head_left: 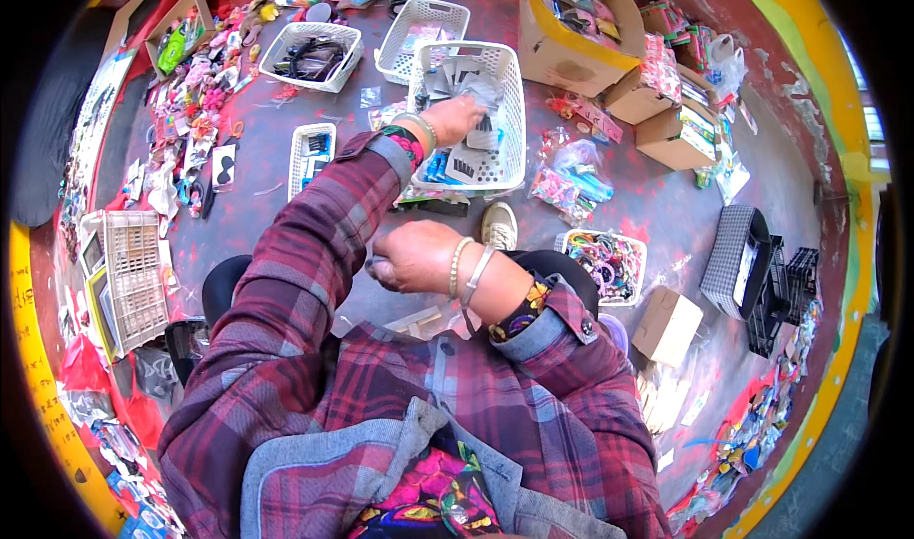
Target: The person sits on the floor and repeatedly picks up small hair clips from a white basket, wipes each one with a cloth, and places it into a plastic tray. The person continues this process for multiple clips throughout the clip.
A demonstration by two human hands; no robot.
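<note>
Left hand (453,120) over white perforated plastic basket (515,149), upper centre, best works lightly among flat pale black-striped cards (462,167); right hand (419,256) curls mid-frame, both grips impossible to tell.

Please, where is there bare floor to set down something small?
On the right, dark floor lies mostly bare between the basket of colourful bands and the checked box. On the left, a smaller patch between the narrow white basket and the pale crate. Crowded: the large white basket under the left hand, and around the cardboard boxes.
</note>
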